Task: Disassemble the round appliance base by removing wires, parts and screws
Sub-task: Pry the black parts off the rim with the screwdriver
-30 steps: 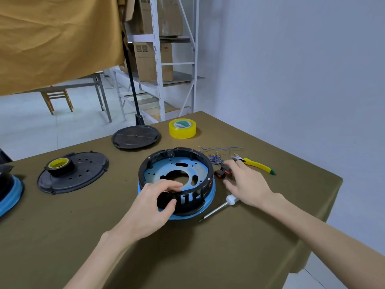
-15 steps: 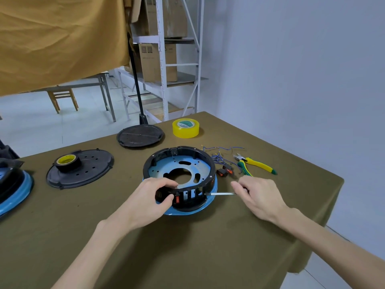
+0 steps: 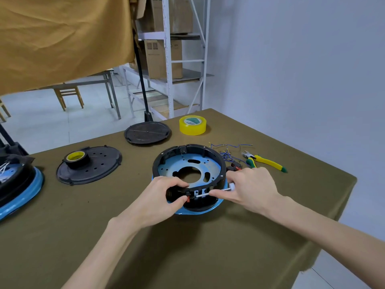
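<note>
- The round appliance base sits on the table toward its right edge, a black ring on a blue plate, with a small red part set in the near wall.
- My left hand grips that near wall, fingers curled over the rim and thumb pressed just beside the red part.
- My right hand pinches the screwdriver close to its white handle, with the shaft lying almost flat and the tip at the red part.
- I judge the biggest risk to be the tip slipping: it comes in sideways, right next to my left thumb, so a hard push could skate off and jab me.
- If I pry at too shallow an angle, the plastic clip could snap, or the part could spring away across the cloth.
- My grip steadies only one side; a strong shove could slide the whole base toward the removed wires, the small black parts and the pliers near the right edge and scatter them.
- The yellow tape roll and the two black covers lie well apart at the far side, out of harm.
</note>
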